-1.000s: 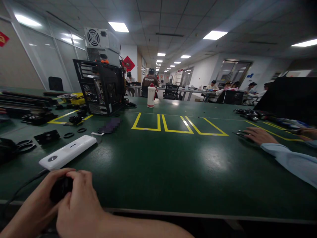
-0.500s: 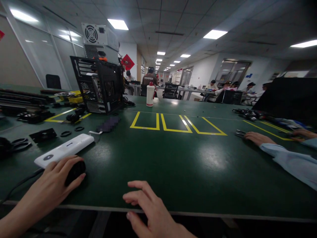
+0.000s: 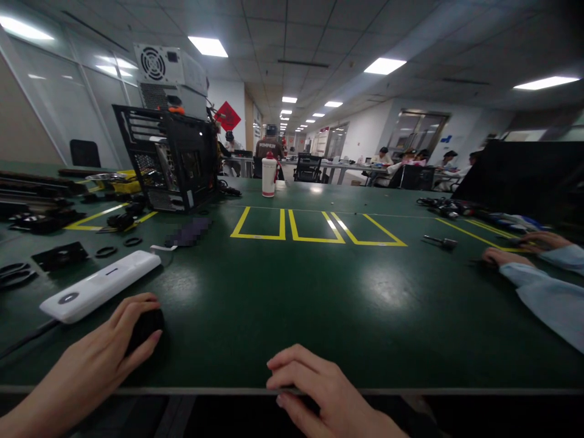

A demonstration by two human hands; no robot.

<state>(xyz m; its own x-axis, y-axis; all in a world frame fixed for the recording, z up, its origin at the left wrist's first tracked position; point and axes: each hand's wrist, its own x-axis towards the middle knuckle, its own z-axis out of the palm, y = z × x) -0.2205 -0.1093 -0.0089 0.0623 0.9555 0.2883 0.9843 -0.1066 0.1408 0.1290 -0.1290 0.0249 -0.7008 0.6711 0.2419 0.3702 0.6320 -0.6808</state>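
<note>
My left hand (image 3: 116, 340) is closed over a rounded black computer mouse (image 3: 148, 325) resting on the green tabletop (image 3: 255, 292). Its fingers and thumb lie along the sides, covering much of the mouse. Just beyond that hand is a long white device (image 3: 103, 286) with a dark round spot and a cable at its near end. Over the table's front edge, my right hand (image 3: 319, 386) is empty, its fingers loosely bent and the thumb apart.
An open black computer case (image 3: 168, 158) stands at back left, beside loose dark parts. Yellow tape outlines (image 3: 314, 240) mark the middle, behind them a white bottle (image 3: 269, 176). At right, another person's hands (image 3: 506, 257) work near a small dark tool (image 3: 438, 243).
The view has turned slightly right. My left hand and the mouse have shifted right, away from the white device. My right hand has moved right. The other person's hand has left the small dark tool.
</note>
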